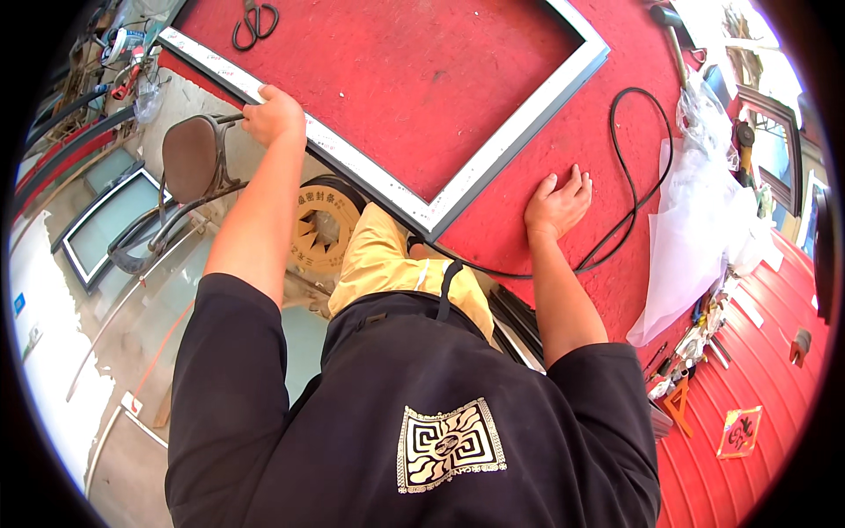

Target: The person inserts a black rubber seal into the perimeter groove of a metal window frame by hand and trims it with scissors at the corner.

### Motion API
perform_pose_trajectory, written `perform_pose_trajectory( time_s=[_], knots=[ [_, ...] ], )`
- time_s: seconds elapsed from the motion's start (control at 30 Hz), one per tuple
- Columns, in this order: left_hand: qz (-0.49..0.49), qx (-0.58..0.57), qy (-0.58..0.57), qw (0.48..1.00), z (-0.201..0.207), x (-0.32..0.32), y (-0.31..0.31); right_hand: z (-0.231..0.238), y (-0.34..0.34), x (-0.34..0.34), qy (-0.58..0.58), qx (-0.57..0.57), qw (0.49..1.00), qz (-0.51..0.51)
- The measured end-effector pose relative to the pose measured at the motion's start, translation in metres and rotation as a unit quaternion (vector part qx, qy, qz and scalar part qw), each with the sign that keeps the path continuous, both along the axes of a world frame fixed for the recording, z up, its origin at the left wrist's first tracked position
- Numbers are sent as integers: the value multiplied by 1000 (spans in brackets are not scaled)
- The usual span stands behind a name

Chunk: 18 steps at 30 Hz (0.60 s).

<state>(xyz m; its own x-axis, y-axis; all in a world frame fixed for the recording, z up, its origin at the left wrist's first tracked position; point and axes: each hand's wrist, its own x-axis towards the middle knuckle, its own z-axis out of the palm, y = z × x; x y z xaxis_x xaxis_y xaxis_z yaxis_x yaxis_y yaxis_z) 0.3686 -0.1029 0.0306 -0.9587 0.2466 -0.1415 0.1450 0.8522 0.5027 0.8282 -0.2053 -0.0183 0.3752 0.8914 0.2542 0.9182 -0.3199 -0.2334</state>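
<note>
A white and dark grey window frame (370,179) lies on a red-covered table (422,97), one corner pointing toward me. My left hand (275,117) is closed around the frame's left bar, its fingers curled over the outer edge. On the red surface to the right of the frame rests my right hand (561,204), fingers apart and holding nothing. Beside it a thin black rubber strip (619,150) makes a loop, then runs along the table's near edge to the frame's near corner. Black-handled scissors (255,25) lie inside the frame at the far left.
Crumpled clear plastic sheeting (695,238) covers the table's right side, with a hammer (671,31) beyond it. A brown-backed chair (189,158) stands at the left, near a glazed panel (114,220). Below the table's edge is a round cardboard reel (324,227).
</note>
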Motion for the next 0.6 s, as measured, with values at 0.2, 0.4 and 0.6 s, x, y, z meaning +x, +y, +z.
perform_pose_trajectory(
  time_s=[0.2,0.4,0.6],
  knots=[
    [0,7,15,1000,-7,-4,-1,-1,1,0,6,-5,1000,-2],
    [4,-3,14,1000,-4,-1,0,-1,0,1,3,-3,1000,-1],
    [4,-7,18,1000,-7,-4,-1,-3,0,1,5,-2,1000,-2]
  ],
)
